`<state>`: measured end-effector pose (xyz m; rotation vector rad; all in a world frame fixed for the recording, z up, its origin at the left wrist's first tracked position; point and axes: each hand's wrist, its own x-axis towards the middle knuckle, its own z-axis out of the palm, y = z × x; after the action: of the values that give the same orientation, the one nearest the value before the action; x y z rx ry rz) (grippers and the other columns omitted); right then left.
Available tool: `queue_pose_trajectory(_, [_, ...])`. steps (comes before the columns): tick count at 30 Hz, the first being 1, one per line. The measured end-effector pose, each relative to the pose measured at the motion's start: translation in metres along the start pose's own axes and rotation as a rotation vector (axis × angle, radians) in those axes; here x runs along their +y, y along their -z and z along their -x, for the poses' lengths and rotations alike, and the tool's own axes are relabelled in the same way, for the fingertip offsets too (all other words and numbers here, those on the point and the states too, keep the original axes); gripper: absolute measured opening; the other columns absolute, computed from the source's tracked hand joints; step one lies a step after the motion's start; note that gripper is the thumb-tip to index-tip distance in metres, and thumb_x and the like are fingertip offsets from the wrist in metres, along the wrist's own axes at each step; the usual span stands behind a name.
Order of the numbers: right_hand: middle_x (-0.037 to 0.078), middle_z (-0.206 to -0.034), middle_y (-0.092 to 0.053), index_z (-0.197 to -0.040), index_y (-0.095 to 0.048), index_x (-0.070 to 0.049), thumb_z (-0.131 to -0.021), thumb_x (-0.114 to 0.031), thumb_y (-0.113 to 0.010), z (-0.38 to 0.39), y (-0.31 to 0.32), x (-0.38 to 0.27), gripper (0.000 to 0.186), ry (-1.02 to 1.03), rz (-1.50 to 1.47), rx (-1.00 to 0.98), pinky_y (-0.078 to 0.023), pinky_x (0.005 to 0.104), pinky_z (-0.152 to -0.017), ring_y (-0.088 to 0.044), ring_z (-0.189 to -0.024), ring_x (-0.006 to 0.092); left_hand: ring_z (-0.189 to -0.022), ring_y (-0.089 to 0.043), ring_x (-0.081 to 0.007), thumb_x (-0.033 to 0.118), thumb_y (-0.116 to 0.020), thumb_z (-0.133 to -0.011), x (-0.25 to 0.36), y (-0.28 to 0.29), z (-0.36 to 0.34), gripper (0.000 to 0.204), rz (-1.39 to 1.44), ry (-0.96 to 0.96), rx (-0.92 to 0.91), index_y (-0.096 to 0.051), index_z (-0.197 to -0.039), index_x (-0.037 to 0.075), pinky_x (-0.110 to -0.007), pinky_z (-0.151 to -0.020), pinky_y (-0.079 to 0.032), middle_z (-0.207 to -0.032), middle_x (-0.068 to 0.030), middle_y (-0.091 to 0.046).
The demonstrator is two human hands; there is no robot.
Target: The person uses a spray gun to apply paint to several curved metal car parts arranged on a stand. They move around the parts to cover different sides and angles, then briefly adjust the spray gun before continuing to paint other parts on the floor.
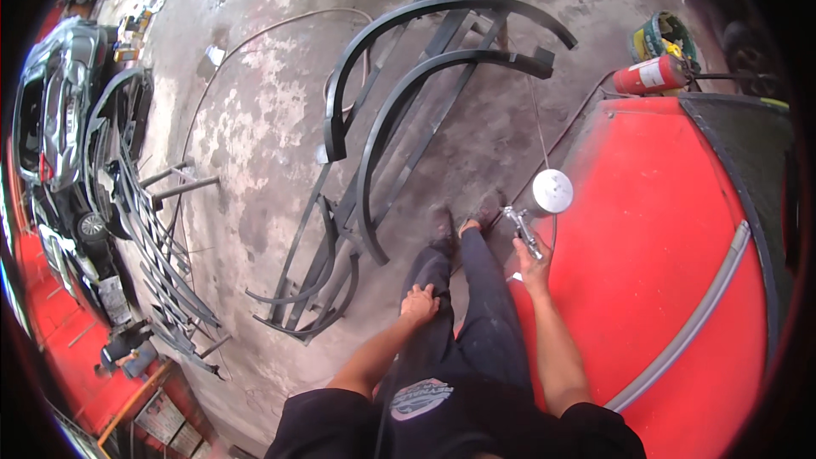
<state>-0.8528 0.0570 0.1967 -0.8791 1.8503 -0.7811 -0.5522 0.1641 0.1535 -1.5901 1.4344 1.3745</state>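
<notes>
My right hand (534, 270) grips a silver spray gun (522, 231) topped by a round cup with a pale lid (552, 191). The gun is held beside a red surface, above the floor near my shoes. My left hand (420, 303) rests on my left thigh, fingers apart and holding nothing. In front of me, dark grey curved metal bars (334, 140) lie across a long metal frame on the floor. Smaller curved pieces sit at the frame's near end. My fingers partly hide the gun's handle.
To my right spreads a red panel (654, 195) with a grey strip (688, 331) on it. Beyond stand a red cylinder (648, 76) and a green bucket (665, 34). A hose (255, 31) curves over the floor. At left are stacked curved bars (161, 276) and a damaged car (68, 106).
</notes>
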Motion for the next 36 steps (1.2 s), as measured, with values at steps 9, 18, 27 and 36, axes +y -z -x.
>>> queue_pose_trajectory(9, [0.010,-0.104,-0.074,-0.127,-0.068,0.003,-0.093,-0.010,-0.074,-0.009,0.073,-0.045,0.037,0.225,0.025,0.170,-0.055,0.0317,-0.081,-0.069,-0.092,0.0171,-0.119,-0.059,-0.0458,0.032,-0.070,-0.094,0.056,0.096,0.040,0.058,0.312,-0.538,0.343,-0.052,-0.144,0.011,-0.052,-0.100,-0.051,-0.130,-0.0239,-0.058])
queue_pose_trajectory(18, [0.007,-0.108,-0.074,-0.125,-0.069,0.000,-0.095,-0.003,-0.071,-0.011,0.075,-0.127,0.031,0.370,-0.113,-0.029,-0.055,0.0298,-0.083,-0.069,-0.093,0.0141,-0.139,-0.048,-0.0431,0.035,-0.094,-0.070,0.278,0.303,0.104,0.109,0.479,-1.218,0.657,-0.035,-0.158,0.007,-0.047,-0.113,-0.043,-0.152,-0.0242,-0.046])
queue_pose_trajectory(27, [0.005,-0.117,-0.069,-0.137,-0.060,-0.006,-0.091,-0.005,-0.067,-0.054,0.125,-0.130,0.046,0.168,0.089,-0.326,-0.053,0.0317,-0.092,-0.064,-0.103,0.0145,-0.125,-0.059,-0.0413,0.018,-0.093,-0.062,0.362,0.345,0.075,0.092,0.389,-1.197,0.609,-0.051,-0.143,0.007,-0.046,-0.102,-0.052,-0.140,-0.0205,-0.056])
queue_pose_trajectory(36, [0.015,-0.112,-0.064,-0.129,-0.061,0.001,-0.091,-0.026,-0.068,-0.195,0.202,-0.093,0.047,-0.602,-0.347,0.101,-0.058,0.0428,-0.081,-0.066,-0.101,0.0272,-0.123,-0.061,-0.0417,0.019,-0.095,-0.058,0.451,0.404,0.062,0.092,0.360,-1.213,0.688,-0.054,-0.140,0.011,-0.047,-0.097,-0.055,-0.138,-0.0200,-0.058])
